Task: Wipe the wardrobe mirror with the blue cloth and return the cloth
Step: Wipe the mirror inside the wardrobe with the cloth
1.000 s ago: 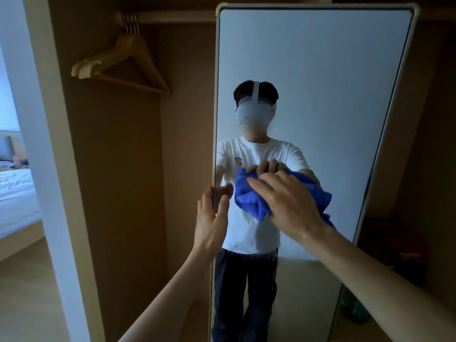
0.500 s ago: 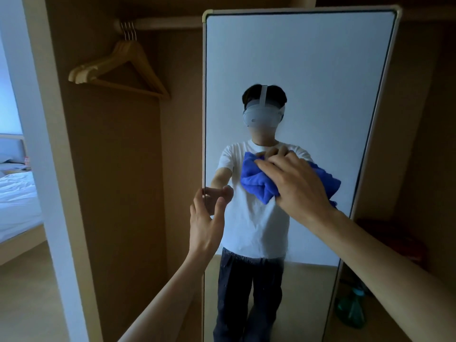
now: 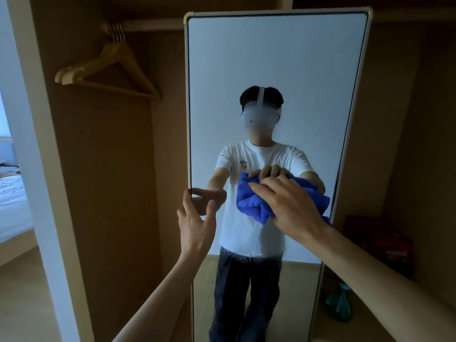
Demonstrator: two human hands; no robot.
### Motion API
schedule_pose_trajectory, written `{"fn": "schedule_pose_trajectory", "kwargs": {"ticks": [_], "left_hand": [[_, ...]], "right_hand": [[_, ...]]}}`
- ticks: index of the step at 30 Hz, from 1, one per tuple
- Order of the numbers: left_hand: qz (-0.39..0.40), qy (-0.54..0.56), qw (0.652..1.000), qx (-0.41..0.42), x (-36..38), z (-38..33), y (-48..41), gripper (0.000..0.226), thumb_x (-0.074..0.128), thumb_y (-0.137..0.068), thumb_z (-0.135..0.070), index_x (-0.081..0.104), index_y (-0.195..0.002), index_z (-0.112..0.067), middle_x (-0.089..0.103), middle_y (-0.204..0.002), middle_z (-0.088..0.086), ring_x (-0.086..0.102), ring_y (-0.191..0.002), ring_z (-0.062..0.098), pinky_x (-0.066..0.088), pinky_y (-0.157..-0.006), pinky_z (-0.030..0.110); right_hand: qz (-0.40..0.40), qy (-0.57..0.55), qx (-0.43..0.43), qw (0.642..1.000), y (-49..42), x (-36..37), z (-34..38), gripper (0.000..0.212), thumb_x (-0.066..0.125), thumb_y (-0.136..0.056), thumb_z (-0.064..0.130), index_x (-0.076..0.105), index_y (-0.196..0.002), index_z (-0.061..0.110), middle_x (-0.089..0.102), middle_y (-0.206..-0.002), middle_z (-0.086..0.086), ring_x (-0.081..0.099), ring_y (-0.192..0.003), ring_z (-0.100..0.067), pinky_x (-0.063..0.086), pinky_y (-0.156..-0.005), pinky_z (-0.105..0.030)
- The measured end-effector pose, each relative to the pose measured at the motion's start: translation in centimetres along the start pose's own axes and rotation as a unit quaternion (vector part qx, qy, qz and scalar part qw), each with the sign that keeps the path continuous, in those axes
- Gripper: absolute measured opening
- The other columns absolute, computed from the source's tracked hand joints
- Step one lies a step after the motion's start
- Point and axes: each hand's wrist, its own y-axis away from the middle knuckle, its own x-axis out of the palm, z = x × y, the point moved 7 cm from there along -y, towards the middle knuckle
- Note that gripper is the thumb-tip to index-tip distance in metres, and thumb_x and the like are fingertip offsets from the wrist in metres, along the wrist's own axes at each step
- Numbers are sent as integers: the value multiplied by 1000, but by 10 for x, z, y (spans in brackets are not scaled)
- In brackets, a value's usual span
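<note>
Mirror position: the wardrobe mirror [image 3: 271, 58] stands upright in a pale frame inside the wooden wardrobe [image 3: 103, 193], with both long edges in view.

Left hand [image 3: 195, 225]: it holds the mirror's left edge at about mid height, thumb on the glass side and fingers [image 3: 185, 197] at the frame.

Right hand [image 3: 293, 208]: it lies flat, fingers straight and slightly spread, pressing the bunched blue cloth [image 3: 251, 206] against the glass. The cloth sits right of centre, and its far fold reaches close to the right frame edge.

Clearances: bare glass runs from the cloth up to the top frame and down to the bottom of the view. Left of the mirror is an open wardrobe bay, where wooden hangers [image 3: 108, 67] hang from the rail [image 3: 148, 27], well above the hands. Low at the right, beside the frame, stand a teal spray bottle [image 3: 339, 307] and a dark red box [image 3: 377, 245]. A bed [image 3: 12, 201] shows beyond the wardrobe at far left.

Markings: the reflected T-shirt carries a small chest emblem [image 3: 243, 165], too small to read. Print on the red box is too dim to read.
</note>
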Motion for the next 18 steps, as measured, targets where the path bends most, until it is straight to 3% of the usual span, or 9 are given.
{"fn": "schedule_pose_trajectory", "kwargs": {"ticks": [3,6,9,13,18], "left_hand": [[-11,-13,1000,1,1,-1,1,75,48,-101,-51,8,-161,-32,27,-157,8,38,-141,30,41,-109,50],[-25,-29,999,-6,3,-4,4,77,48,-101,-52,6,-161,-31,25,-158,8,34,-143,31,41,-110,53],[-33,-41,999,-9,7,-6,9,78,46,-101,-53,2,-162,-30,22,-161,8,29,-146,31,39,-113,55],[-38,-49,998,-12,11,-6,10,80,46,-100,-54,0,-162,-31,20,-162,8,28,-148,31,38,-114,58],[-39,-59,997,-7,9,-4,10,79,47,-101,-53,3,-162,-30,21,-163,7,35,-145,32,43,-110,57]], "right_hand": [[-47,17,25,998,-10,-32,-22,42,35,-87,21,65,-111,7,60,-95,-11,52,-86,-31,43,-79,-51],[-90,31,43,995,-15,-60,-42,34,55,-82,11,67,-113,4,62,-95,-13,54,-85,-33,44,-71,-47],[-99,38,41,994,-14,-66,-49,42,68,-78,2,66,-120,3,63,-97,-14,56,-86,-33,47,-72,-49],[-88,59,27,994,-1,-47,-44,44,65,-82,1,63,-125,5,63,-102,-12,55,-90,-32,46,-79,-51],[-64,41,15,997,29,-8,-36,51,66,-81,4,60,-131,9,62,-102,-8,53,-88,-31,45,-75,-50]]}}
